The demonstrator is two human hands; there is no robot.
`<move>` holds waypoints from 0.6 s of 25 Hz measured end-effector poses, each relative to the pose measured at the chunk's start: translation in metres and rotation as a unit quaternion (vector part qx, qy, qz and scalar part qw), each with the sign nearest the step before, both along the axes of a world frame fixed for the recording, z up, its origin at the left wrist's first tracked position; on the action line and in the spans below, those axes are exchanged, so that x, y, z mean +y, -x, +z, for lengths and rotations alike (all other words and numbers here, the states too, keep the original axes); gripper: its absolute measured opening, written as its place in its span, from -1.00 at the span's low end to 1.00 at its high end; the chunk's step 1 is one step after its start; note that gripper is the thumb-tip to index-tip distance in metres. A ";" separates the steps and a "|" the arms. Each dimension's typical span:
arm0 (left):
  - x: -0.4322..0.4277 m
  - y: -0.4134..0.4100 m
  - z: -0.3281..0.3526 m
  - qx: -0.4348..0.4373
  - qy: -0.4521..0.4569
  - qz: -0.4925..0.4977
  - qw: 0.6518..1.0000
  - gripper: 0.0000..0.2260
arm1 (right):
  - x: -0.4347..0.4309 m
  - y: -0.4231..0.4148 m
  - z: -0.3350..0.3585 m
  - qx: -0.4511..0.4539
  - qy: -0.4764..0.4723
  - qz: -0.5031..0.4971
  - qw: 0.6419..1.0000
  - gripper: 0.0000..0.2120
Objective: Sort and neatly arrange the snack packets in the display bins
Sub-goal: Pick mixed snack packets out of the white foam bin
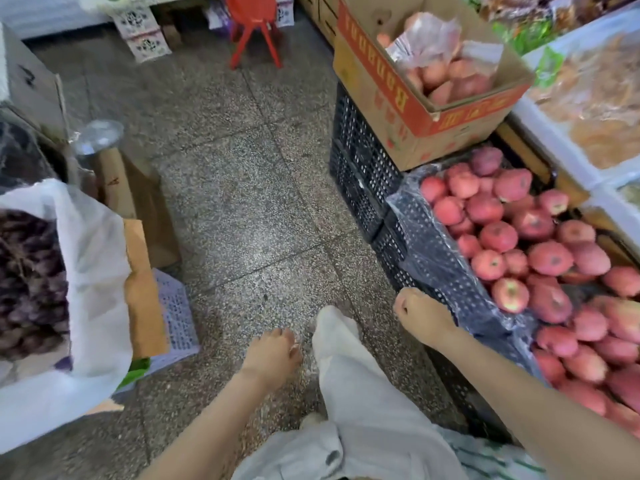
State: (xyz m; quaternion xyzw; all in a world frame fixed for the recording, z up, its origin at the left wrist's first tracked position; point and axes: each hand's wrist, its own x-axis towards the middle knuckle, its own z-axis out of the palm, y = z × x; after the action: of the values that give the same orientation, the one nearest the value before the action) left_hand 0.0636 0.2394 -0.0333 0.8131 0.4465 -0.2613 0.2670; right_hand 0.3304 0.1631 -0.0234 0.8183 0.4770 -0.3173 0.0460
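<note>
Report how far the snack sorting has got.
Done: nothing that shows; the snack packets in the white display bins at upper right look jumbled, though blurred. In hand: nothing; the left hand and the curled right hand are empty, next to the apple crate. Left: all the sorting and arranging.

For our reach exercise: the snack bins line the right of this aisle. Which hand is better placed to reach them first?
Likely right. The right hand hangs beside the apple crate, nearer the snack bins; the left hand hangs mid-aisle over the floor. Both hold nothing.
</note>
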 end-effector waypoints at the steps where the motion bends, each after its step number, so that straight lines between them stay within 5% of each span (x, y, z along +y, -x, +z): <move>1: 0.018 -0.003 -0.002 0.003 0.007 0.010 1.000 -0.70 | 0.021 -0.008 -0.004 0.003 -0.002 0.009 1.000 -0.86; 7: 0.133 -0.029 -0.008 0.035 0.052 0.072 0.995 -0.69 | 0.150 -0.032 -0.016 -0.002 0.091 0.187 0.978 -0.77; 15: 0.327 -0.043 -0.015 -0.005 0.064 0.124 0.990 -0.69 | 0.384 -0.051 -0.019 0.010 0.068 0.189 0.980 -0.78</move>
State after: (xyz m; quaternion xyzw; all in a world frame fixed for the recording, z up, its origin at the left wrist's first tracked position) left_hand 0.1064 0.5667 -0.0484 0.7342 0.5247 -0.2503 0.3507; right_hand 0.3815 0.5469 -0.0420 0.7049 0.6009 -0.3431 0.1560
